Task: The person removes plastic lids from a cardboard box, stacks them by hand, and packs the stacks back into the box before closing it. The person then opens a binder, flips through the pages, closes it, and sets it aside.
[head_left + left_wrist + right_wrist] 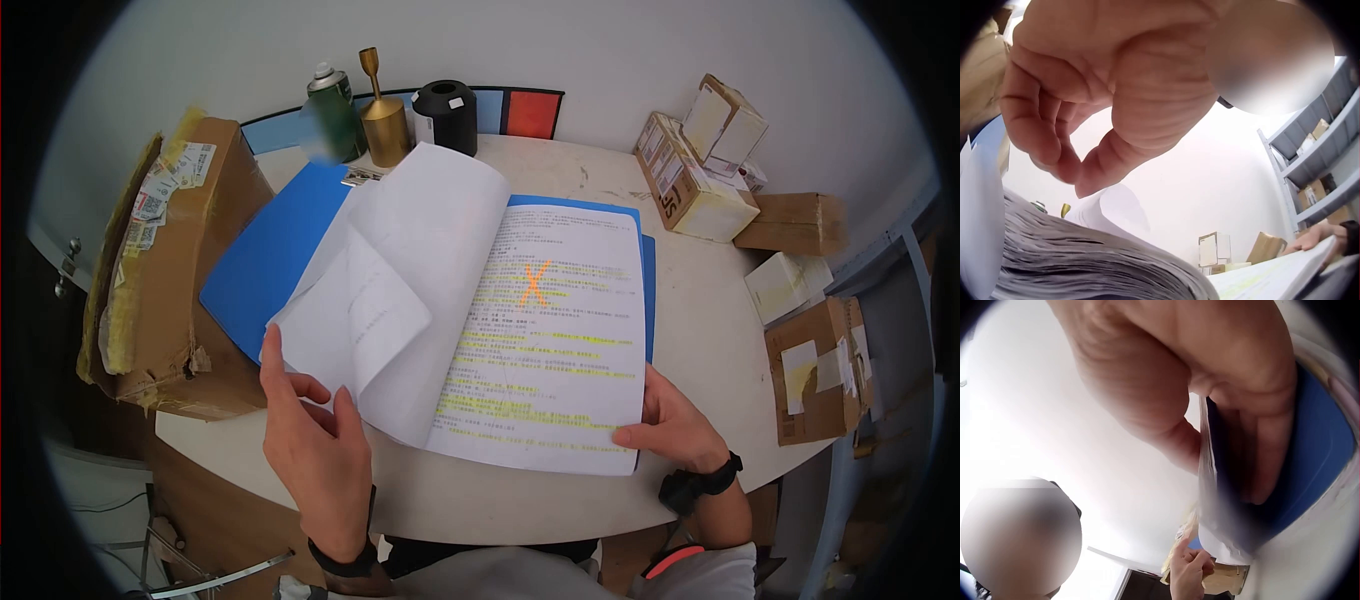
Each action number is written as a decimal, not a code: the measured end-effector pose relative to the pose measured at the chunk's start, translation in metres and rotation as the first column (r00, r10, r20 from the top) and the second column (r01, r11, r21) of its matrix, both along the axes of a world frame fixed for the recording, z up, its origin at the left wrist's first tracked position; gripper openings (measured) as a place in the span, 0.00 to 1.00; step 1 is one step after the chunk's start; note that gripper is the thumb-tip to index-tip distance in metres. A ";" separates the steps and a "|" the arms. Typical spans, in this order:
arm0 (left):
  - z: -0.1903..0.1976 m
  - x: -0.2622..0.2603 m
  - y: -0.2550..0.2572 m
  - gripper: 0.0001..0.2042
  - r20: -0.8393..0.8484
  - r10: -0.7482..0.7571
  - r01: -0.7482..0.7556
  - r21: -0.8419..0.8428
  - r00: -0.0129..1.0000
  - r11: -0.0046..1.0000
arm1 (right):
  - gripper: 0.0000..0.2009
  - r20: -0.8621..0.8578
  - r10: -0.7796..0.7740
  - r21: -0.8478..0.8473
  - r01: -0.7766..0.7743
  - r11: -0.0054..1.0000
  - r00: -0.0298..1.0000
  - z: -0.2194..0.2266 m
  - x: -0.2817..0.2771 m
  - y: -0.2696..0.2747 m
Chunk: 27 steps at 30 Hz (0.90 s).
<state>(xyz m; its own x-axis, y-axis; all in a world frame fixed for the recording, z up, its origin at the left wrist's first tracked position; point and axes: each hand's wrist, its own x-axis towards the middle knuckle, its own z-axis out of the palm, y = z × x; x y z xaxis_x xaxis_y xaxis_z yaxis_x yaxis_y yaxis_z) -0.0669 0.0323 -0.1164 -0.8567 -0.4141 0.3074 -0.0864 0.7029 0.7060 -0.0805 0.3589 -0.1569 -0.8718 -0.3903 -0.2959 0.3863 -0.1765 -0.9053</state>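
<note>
A blue clip folder (pixel 240 265) lies spread on the table, with a metal clip (pixel 361 176) at its top. Its thick stack of printed sheets (pixel 540 380) carries yellow highlighting and an orange X. Turned-over pages (pixel 430 205) curl up toward the left, one folded back at its corner. My left hand (pixel 318 450) is at the left pages, index finger raised along their edge and the other fingers loosely bent; in the left wrist view nothing shows between thumb and fingers. My right hand (pixel 685 425) grips the folder's lower right edge, thumb on the page, fingers (pixel 1269 459) underneath.
A large taped carton (pixel 200 300) stands left of the folder. Behind it are a green spray can (pixel 337 115), a brass candle holder (pixel 385 125) and a black container (pixel 446 118). Small boxes (pixel 700 185) line the right side of the white table (pixel 470 505).
</note>
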 end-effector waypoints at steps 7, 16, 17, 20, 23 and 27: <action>0.004 0.000 0.045 0.33 -0.044 -0.705 0.683 -0.211 0.708 0.699 | 0.40 -0.161 -0.071 0.215 0.105 0.971 0.984 -0.011 0.000 -0.018; -0.006 -0.003 0.001 0.33 0.041 -0.080 0.080 -0.008 0.996 0.997 | 0.41 0.007 0.072 0.008 -0.072 0.997 0.997 0.008 0.000 0.002; -0.005 -0.003 -0.001 0.32 -0.067 0.044 -0.044 0.006 0.997 0.999 | 0.41 0.003 0.073 0.004 -0.073 0.997 0.997 0.010 -0.001 0.002; -0.010 0.013 0.001 0.30 -0.283 -0.008 -0.009 -0.058 0.959 0.998 | 0.41 0.054 0.064 0.041 -0.067 0.997 0.996 0.008 -0.001 -0.003; 0.000 0.013 0.022 0.31 -0.162 -0.648 0.606 -0.244 0.744 0.757 | 0.39 0.006 -0.021 0.158 0.020 0.987 1.000 -0.002 0.002 -0.016; -0.015 -0.015 0.041 0.33 0.052 -0.772 0.748 -0.297 0.634 0.594 | 0.36 -0.125 -0.132 0.204 0.156 0.966 0.983 -0.013 0.004 -0.021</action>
<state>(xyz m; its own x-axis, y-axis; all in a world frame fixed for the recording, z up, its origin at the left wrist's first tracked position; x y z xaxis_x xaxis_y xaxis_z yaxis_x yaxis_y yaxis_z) -0.0821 0.0731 -0.1309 -0.7917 0.4850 0.3714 0.6107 0.6445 0.4601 -0.0766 0.3383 -0.1696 -0.9458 -0.1968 -0.2583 0.2677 -0.0222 -0.9633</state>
